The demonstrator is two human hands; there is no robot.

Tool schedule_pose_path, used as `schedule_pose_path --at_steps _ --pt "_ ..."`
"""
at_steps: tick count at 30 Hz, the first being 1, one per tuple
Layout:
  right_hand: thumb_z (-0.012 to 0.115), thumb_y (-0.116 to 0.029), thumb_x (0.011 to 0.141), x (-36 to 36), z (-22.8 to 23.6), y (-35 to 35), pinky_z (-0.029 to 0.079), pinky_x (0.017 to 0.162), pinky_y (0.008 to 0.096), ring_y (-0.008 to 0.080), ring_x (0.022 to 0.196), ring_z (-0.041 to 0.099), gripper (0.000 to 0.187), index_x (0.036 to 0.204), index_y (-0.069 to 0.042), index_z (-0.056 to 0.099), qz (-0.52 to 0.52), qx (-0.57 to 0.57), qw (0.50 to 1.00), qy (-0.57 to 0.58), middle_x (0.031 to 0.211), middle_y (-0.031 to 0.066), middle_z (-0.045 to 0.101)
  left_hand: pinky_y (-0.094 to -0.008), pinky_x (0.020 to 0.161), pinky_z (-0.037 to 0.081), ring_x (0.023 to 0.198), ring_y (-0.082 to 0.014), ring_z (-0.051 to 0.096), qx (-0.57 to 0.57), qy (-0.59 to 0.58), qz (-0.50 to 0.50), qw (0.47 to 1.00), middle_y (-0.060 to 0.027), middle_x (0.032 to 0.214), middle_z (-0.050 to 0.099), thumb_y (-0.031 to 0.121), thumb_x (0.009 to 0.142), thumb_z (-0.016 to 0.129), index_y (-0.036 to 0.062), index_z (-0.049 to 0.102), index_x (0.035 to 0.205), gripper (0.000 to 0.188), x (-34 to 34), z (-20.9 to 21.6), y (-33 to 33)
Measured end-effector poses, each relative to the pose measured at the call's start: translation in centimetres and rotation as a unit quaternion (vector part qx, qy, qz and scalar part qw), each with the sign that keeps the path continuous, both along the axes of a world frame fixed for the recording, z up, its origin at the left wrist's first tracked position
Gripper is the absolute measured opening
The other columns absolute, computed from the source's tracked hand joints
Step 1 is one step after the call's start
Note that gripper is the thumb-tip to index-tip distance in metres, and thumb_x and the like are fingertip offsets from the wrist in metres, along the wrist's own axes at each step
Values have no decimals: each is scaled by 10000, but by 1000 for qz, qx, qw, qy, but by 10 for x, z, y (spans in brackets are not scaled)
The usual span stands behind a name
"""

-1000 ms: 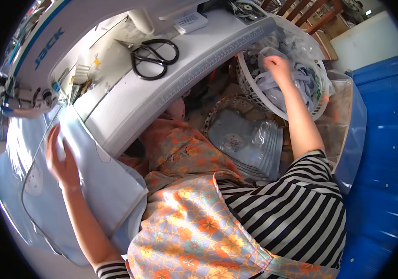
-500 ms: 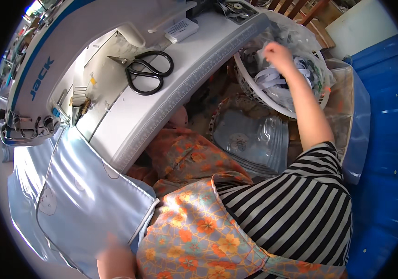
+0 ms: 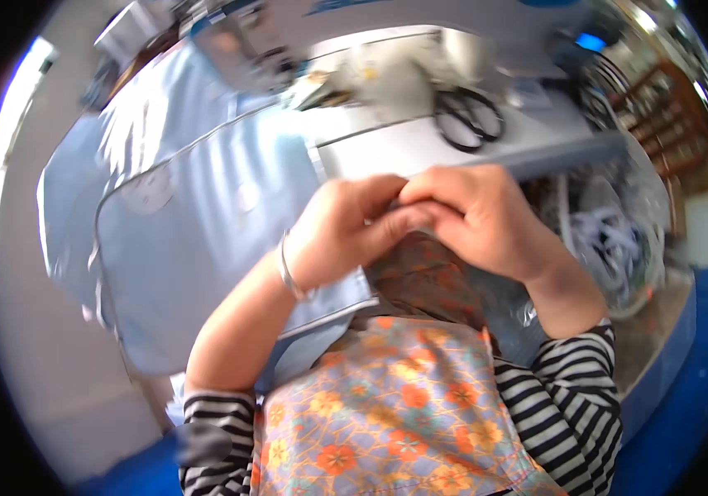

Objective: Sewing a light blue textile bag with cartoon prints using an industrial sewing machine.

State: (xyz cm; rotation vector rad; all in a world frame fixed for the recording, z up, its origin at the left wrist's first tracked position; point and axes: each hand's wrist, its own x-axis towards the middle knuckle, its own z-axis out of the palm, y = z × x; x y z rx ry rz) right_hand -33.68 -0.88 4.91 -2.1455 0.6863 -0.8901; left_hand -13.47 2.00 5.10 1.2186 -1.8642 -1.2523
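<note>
At the centre of the frame the left hand (image 3: 342,236) and right hand (image 3: 482,219) meet, fingertips pinched together on something small; what it is cannot be told, since the fingers hide it. A thin bangle (image 3: 288,269) circles the left wrist. Just left of the hands lies pale blue cloth (image 3: 197,240) on the white table (image 3: 387,149). Black scissors (image 3: 470,120) rest on the table above the hands. A white basket (image 3: 619,240) stands at the right.

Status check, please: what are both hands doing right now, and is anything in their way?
Left hand and right hand together, fingertips pinching something small, too hidden to tell. Pale blue fabric piece lies beneath. Black scissors beyond, apart.
</note>
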Motion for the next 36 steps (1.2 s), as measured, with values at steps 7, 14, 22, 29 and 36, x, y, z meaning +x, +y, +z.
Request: schedule_pose_path --at_steps 7,14,22,29,36 --pt "596 -74 930 64 -28 -66 477 669 239 83 702 560 165 1025 35 674 51 228 972 -36 782 10 637 -254 523 375 586 -51 421 -34 -35 221 974 32 621 502 184 892 662 -5 662 840 196 104 -21 -24" --pt "631 -144 924 136 -59 -115 494 691 242 80 718 574 164 975 2 684 37 303 951 -48 808 18 651 -319 601 460 643 -135 574 -267 -350 402 803 -93 774 671 145 819 653 19 600 740 159 130 -12 -35" --pt "633 -147 913 149 -67 -135 506 604 236 84 635 603 155 866 -8 685 -43 210 977 14 747 25 655 -265 611 468 717 -118 556 -60 -91 350 930 -58 864 619 95 838 643 24 583 800 101 148 -33 -54" --pt "681 -210 857 164 -90 -144 492 568 355 228 563 624 186 816 -30 658 -115 -68 983 130 621 110 630 -394 977 429 1070 -276 590 -439 -367 179 801 -119 1129 641 48 789 555 61 655 1007 240 127 -61 -77" --pt "648 -188 872 152 -94 -142 509 640 425 345 737 654 121 920 -77 648 -106 -161 973 126 800 146 671 -385 921 450 1071 -245 586 -368 -357 192 837 -79 1070 649 95 819 544 44 623 977 184 107 -91 -83"
